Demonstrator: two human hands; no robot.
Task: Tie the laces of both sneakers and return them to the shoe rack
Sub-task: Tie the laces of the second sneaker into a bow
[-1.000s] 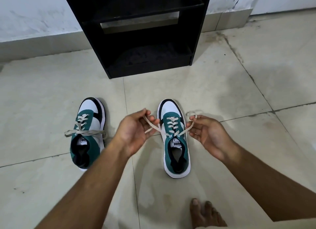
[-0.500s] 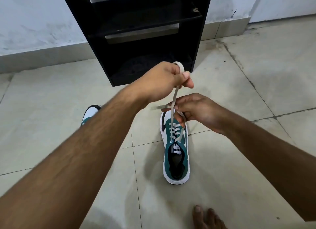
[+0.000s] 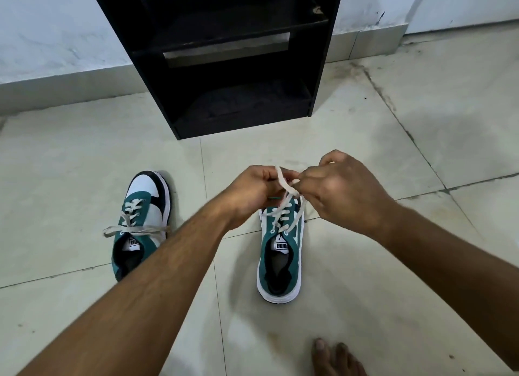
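Nearest the camera, the toes of a bare foot (image 3: 334, 357) rest on the pale tiled floor (image 3: 379, 291); two bare forearms reach forward from the lower corners. Just beyond the foot stands the right-hand sneaker (image 3: 280, 252), green and white, heel toward the camera, its toe hidden under the hands. Over its front, the left hand (image 3: 257, 191) is curled, pinching one strand of the cream lace (image 3: 283, 204); the right hand (image 3: 345, 193) is curled too, fingertips nipping the other strand; the two hands nearly touch, and the strands cross between them, rising taut from the eyelets. To the left, well apart, the other sneaker (image 3: 140, 224) sits on the floor, its laces (image 3: 134, 229) lying loose across the top, ends trailing off both sides. Farther back stands the black shoe rack (image 3: 230, 55) against the white wall (image 3: 56, 24), no shoes visible on its shelves.
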